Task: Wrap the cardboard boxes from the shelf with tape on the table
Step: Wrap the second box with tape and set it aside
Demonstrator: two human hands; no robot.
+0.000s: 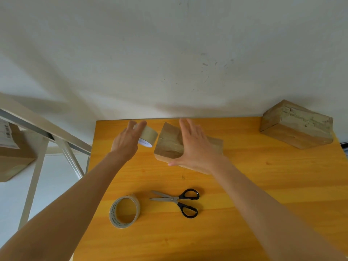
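A small cardboard box [169, 146] covered in brown tape lies near the far middle of the orange table [244, 185]. My right hand [194, 147] rests flat on top of it, fingers spread. My left hand [128, 140] grips a roll of brown tape [148, 135] just left of the box, held slightly above the table. A second, nearly used-up tape roll [124, 211] lies flat near the front. A larger taped cardboard box [295, 125] sits at the far right corner against the wall.
Black-handled scissors [178, 201] lie to the right of the flat tape roll, blades pointing left. A white metal shelf [56, 140] stands left of the table with another cardboard box [13, 157] on it. A white wall runs along the table's far edge.
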